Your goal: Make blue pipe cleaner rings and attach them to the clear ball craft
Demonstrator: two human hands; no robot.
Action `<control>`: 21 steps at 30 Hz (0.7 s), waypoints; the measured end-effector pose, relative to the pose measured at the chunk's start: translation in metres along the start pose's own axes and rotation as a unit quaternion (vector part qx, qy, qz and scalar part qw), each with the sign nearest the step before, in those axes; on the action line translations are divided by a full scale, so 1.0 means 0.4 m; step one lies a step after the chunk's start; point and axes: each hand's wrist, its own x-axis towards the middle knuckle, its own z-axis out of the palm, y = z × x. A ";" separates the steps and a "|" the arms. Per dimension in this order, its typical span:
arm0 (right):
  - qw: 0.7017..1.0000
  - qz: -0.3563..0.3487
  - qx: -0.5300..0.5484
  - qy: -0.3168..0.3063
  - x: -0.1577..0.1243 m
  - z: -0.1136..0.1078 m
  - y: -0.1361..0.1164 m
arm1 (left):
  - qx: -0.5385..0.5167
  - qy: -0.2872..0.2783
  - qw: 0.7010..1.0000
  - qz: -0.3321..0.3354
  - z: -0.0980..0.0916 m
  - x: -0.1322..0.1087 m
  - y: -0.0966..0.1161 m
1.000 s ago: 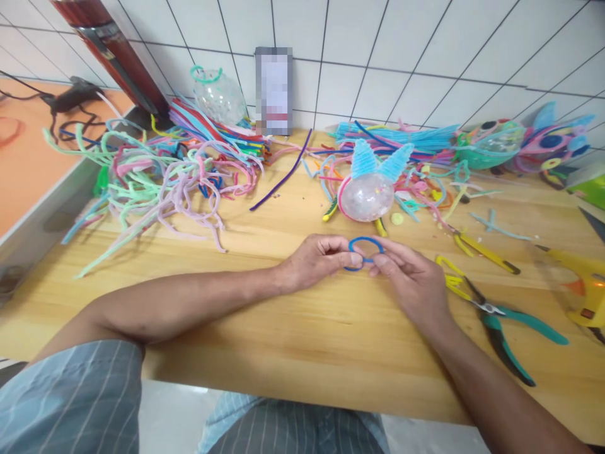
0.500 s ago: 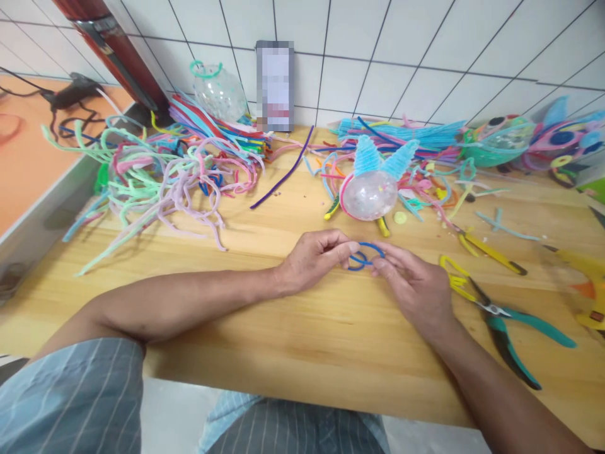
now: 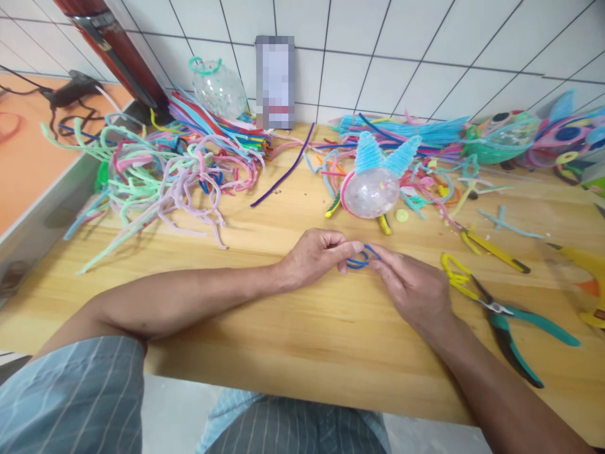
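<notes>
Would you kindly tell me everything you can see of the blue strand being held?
The blue strand is thin and bent into curved loops, perhaps craft wire; its texture is too small to tell. The left hand pinches one side, the right hand the other, over the wooden tabletop. Parts of it are hidden.

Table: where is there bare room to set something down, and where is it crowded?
The table is bare between the left hand and the purple stem, and between the forearms. It is crowded along the wall, with pipe cleaners, and beyond the right hand, with pliers.
</notes>
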 end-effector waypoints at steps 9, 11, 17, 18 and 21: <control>0.967 0.169 0.189 -0.003 0.013 -0.004 0.002 | -0.008 -0.015 1.000 0.024 -0.009 -0.002 -0.011; 0.972 0.161 0.170 0.003 0.011 -0.003 0.006 | -0.002 -0.023 1.000 0.019 -0.010 -0.002 -0.013; 0.994 0.070 0.078 0.013 0.003 -0.006 0.015 | 0.003 -0.032 0.999 0.002 -0.011 -0.003 -0.004; 0.995 0.062 0.073 0.009 0.004 -0.007 0.015 | 0.004 -0.029 1.000 0.000 -0.011 -0.003 -0.001; 0.996 0.046 0.074 -0.009 0.003 -0.009 0.013 | 0.005 -0.028 1.000 -0.001 -0.008 -0.001 -0.003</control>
